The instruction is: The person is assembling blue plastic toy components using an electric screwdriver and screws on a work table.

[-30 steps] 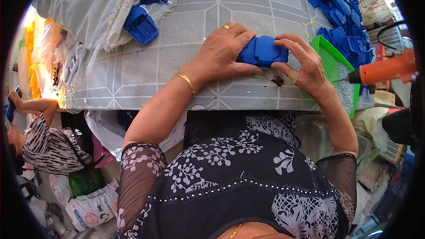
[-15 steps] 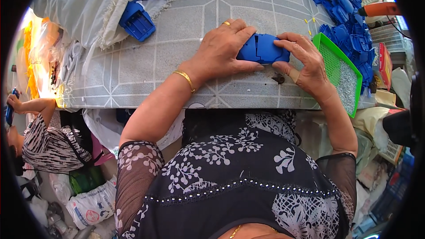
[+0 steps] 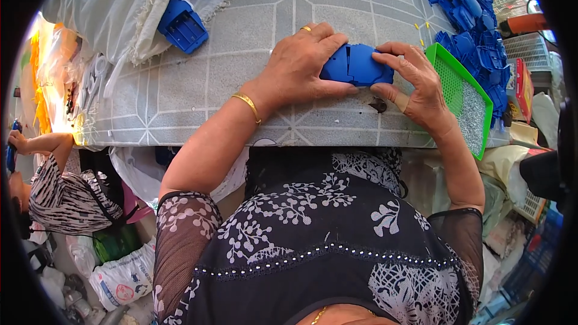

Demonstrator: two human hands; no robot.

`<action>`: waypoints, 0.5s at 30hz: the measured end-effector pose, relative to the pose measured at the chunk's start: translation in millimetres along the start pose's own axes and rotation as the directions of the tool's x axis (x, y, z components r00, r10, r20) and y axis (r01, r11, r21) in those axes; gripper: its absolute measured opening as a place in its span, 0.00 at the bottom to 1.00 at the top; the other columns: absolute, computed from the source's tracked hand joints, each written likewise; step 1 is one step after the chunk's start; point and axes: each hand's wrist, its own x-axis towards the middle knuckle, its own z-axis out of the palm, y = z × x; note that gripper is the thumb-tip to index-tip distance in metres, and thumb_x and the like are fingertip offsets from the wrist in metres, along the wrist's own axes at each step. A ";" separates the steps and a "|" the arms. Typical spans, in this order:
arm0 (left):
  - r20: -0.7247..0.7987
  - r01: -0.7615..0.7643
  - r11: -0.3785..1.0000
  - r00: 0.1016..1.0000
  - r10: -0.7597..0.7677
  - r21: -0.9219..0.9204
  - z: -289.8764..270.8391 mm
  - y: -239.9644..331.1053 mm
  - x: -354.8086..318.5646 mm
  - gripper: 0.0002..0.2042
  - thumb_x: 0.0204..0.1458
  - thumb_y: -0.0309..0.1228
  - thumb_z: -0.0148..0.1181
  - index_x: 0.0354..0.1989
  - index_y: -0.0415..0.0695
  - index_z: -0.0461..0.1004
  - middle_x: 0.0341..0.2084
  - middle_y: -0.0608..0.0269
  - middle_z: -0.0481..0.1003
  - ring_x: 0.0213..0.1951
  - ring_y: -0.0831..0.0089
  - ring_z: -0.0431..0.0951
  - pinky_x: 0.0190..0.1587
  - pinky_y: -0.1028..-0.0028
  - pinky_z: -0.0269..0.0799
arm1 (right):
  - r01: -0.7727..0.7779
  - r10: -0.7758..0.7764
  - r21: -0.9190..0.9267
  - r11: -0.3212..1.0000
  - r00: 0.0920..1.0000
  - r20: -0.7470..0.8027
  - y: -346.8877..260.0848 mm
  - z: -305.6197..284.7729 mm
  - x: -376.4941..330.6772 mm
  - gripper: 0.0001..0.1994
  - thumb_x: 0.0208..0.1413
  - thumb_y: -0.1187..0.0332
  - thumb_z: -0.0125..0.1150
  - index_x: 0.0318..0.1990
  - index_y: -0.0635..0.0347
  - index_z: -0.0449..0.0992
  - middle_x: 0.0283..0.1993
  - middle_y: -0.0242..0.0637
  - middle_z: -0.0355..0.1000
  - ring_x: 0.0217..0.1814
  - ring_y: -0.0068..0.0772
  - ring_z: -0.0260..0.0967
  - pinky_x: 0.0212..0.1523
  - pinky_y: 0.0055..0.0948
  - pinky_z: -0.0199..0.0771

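A blue plastic housing with a seam across it lies between my two hands, just above or on the grey patterned tabletop. My left hand is closed on its left end, thumb along the near edge and fingers over the far side. At the other end, my right hand pinches the housing between thumb and fingertips. A tape strip wraps the right thumb. On the table below the housing sits a small dark bit. Its underside is hidden.
Right of my hand stands a green tray of small silvery pieces. Beyond it, blue plastic shells are heaped near an orange-handled tool. A white sack with blue parts lies far left. A co-worker sits at left.
Almost nothing differs. The view has shifted slightly, and both hands keep their hold on the blue housing.
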 end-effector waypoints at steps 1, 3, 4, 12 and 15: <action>0.001 -0.007 1.000 1.000 0.007 0.008 0.2 -0.4 0.3 0.35 0.40 0.48 0.79 0.56 0.40 0.76 0.48 0.53 0.77 0.49 0.52 0.79 0.51 0.60 0.77 | 0.002 -0.002 0.009 1.000 1.000 0.016 0.5 -0.1 0.7 0.26 0.44 0.70 0.78 0.55 0.57 0.81 0.56 0.40 0.76 0.57 0.45 0.73 0.57 0.41 0.75; 0.016 -0.005 1.000 1.000 0.005 -0.003 1.6 -1.8 -0.4 0.36 0.40 0.50 0.78 0.55 0.41 0.76 0.48 0.53 0.76 0.50 0.52 0.78 0.52 0.58 0.76 | 0.004 -0.004 0.018 1.000 0.999 0.033 1.6 0.3 1.9 0.26 0.44 0.70 0.78 0.55 0.56 0.81 0.56 0.40 0.76 0.57 0.46 0.73 0.57 0.41 0.74; 0.031 -0.004 1.000 1.000 0.004 -0.013 2.2 -2.0 -0.4 0.36 0.40 0.52 0.77 0.55 0.42 0.75 0.48 0.52 0.75 0.51 0.51 0.77 0.54 0.57 0.75 | -0.001 0.000 0.020 1.000 0.999 0.047 1.9 0.6 2.7 0.26 0.44 0.70 0.78 0.55 0.55 0.81 0.56 0.39 0.76 0.57 0.46 0.73 0.58 0.41 0.74; 0.002 -0.023 1.000 1.000 0.023 0.017 5.7 13.6 8.4 0.31 0.42 0.49 0.76 0.52 0.45 0.76 0.41 0.54 0.74 0.44 0.51 0.78 0.45 0.57 0.75 | 0.049 -0.044 -0.101 0.994 0.998 0.052 5.5 0.0 -2.1 0.26 0.43 0.68 0.77 0.54 0.55 0.82 0.56 0.40 0.77 0.63 0.47 0.71 0.63 0.47 0.68; 0.026 0.019 0.999 0.999 -0.020 0.042 6.0 15.5 6.5 0.31 0.42 0.48 0.76 0.53 0.46 0.77 0.42 0.54 0.74 0.45 0.51 0.78 0.46 0.57 0.76 | 0.095 -0.099 -0.123 0.988 0.995 -0.031 -15.1 -1.8 -4.4 0.26 0.45 0.70 0.76 0.56 0.54 0.80 0.59 0.42 0.75 0.64 0.49 0.71 0.62 0.48 0.70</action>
